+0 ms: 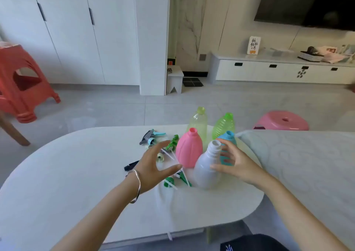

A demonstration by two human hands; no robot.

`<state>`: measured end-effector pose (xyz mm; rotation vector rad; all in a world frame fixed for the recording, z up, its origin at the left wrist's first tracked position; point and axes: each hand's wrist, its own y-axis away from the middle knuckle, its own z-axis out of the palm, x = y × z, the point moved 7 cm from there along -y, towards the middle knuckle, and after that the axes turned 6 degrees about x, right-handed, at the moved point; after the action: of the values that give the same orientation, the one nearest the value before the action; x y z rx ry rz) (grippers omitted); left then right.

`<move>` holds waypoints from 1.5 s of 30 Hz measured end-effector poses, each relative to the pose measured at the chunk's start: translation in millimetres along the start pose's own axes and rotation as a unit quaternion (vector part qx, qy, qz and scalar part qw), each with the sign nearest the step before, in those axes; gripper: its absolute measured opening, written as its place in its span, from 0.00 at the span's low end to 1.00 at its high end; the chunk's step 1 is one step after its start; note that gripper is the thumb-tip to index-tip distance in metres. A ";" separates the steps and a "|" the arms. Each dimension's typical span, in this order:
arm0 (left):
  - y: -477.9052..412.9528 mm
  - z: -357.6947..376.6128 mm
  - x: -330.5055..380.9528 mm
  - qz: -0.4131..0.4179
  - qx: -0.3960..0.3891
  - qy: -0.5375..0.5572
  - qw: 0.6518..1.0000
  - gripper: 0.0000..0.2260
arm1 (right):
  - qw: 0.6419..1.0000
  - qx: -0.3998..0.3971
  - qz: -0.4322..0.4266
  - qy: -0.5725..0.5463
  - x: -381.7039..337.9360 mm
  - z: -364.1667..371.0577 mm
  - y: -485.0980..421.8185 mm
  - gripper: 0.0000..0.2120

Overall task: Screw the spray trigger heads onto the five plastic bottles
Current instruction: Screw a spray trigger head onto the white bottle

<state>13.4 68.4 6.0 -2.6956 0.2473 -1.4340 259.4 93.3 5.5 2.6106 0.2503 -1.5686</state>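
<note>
I'm at a white oval table (76,173) in a pale-tiled room, and I take the white bottle (206,170) standing near its right end as my mark. Far beyond it are white cupboards (76,29) and a low drawer unit (278,71). A red stool (23,85) is far to its left and a pink stool (282,121) behind it to the right. My right hand (234,162) is just right of the white bottle, fingers spread behind the neck and not closed round it, thumb tip at its flank. My left hand (153,166) is spread and holding nothing just left of it, above loose trigger heads (172,143), which lie left of the bottle. The pink bottle (189,150) stands just behind-left of it and the blue bottle (228,135) behind-right. Farther back are the yellow-green bottle (198,122) and the green bottle (224,124). All five necks are uncapped. I cannot tell what the opaque ones hold.
</note>
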 end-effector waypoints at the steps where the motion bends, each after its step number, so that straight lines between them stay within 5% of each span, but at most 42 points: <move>1: 5.9 1.3 4.1 -0.001 0.003 0.001 1.000 0.40 | 1.000 0.009 0.004 -0.011 1.8 1.3 3.6 0.33; 9: 41.7 5.8 1.1 -0.025 0.062 0.033 0.997 0.27 | 0.998 0.060 0.014 -0.009 7.0 27.2 14.1 0.28; 19: 52.8 15.9 11.9 -0.028 0.058 0.034 0.997 0.29 | 0.982 0.187 -0.025 -0.007 -22.3 8.8 37.8 0.29; 29: 61.6 -20.7 30.9 0.017 0.061 0.140 0.988 0.32 | 0.992 0.046 -0.083 -0.081 -124.4 75.6 40.9 0.22; 34: 70.3 -54.1 -7.3 -0.020 0.099 0.129 0.987 0.36 | 0.991 -0.047 -0.024 -0.121 -124.3 117.0 24.1 0.20; 37: 69.2 -73.4 -40.3 -0.050 0.128 0.127 0.982 0.38 | 0.987 -0.039 0.046 -0.148 -110.4 122.0 -6.0 0.14; 41: 61.9 -90.2 -72.3 -0.071 0.153 0.144 0.975 0.37 | 0.992 -0.024 0.102 -0.076 -88.3 132.3 -44.9 0.30; 45: 49.9 -98.1 -90.6 -0.070 0.159 0.138 0.975 0.35 | 0.988 -0.035 0.147 -0.025 -63.7 150.9 -73.1 0.30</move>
<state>-123.0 36.1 -20.3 -2.2968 -0.1497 -1.7193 85.5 135.3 -8.4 2.4173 -0.0810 -1.4906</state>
